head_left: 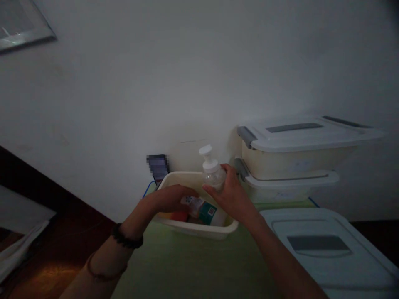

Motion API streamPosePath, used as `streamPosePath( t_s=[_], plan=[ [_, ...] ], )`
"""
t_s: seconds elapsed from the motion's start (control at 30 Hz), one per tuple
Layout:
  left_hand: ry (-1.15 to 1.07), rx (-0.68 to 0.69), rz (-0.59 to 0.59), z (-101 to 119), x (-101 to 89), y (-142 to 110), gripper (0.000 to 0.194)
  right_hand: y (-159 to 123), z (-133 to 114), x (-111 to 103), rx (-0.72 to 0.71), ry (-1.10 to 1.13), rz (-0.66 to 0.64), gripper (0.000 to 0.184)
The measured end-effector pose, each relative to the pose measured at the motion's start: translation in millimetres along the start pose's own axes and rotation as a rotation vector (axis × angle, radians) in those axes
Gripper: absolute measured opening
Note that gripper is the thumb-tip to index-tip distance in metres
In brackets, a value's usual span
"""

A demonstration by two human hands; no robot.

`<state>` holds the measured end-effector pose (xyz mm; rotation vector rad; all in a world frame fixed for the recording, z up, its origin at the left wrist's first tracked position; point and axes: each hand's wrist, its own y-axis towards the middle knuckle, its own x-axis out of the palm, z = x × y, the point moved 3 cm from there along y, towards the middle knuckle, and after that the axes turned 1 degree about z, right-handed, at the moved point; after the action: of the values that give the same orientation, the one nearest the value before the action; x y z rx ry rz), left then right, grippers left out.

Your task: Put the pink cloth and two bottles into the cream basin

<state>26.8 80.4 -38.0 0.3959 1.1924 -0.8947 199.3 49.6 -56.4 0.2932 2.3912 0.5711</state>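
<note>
A clear pump bottle (214,176) with a white pump head stands nearly upright over the right side of a cream plastic basin (187,226). My right hand (229,193) is closed round its body, thumb in front and fingers behind. My left hand (176,197) reaches over the basin's left side with its fingers stretched out. Just beneath those fingers lies a tilted bottle with a green label (208,212); whether they touch it I cannot tell. Red and orange items (179,216) lie in the basin, partly hidden by my left hand.
The basin rests on a green tabletop (193,265) against a pale wall. A dark phone-like device (158,168) leans behind it. Two lidded storage boxes (299,162) are stacked at the right, with another pale lid (321,224) in front of them.
</note>
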Motion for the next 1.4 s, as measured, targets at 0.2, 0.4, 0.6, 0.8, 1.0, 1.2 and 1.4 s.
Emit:
streamPosePath(
  t_s=[0.2,0.4,0.6,0.8,1.0,1.2,1.4],
  plan=[
    [0.119,-0.032,0.025,-13.4,18.4,-3.3,0.07,-0.6,-1.3,-2.3,0.025,0.029,0.0,0.067],
    [0.207,-0.048,0.041,-18.1,28.7,-2.1,0.079,-1.0,0.0,-2.0,0.059,0.019,-0.015,0.068],
    [0.234,-0.099,0.081,-13.4,25.2,-4.7,0.055,-1.6,-0.1,-1.8,0.053,-0.041,-0.012,0.063],
    [0.115,-0.128,0.048,-18.0,27.2,-3.3,0.067,-1.5,0.8,-0.7,0.051,-0.059,-0.03,0.062],
    [-0.001,-0.18,0.111,-15.8,18.1,-13.2,0.048,-0.8,-2.8,-1.9,0.058,-0.043,-0.085,0.061],
    [-0.117,-0.199,0.617,-11.9,-17.7,-43.1,0.03,1.8,-0.2,-1.6,0.072,0.034,-0.092,0.065],
    [-0.108,-0.433,0.52,-47.6,-13.3,-56.6,0.052,2.8,1.3,-10.0,0.063,0.081,-0.114,0.065]
  ],
)
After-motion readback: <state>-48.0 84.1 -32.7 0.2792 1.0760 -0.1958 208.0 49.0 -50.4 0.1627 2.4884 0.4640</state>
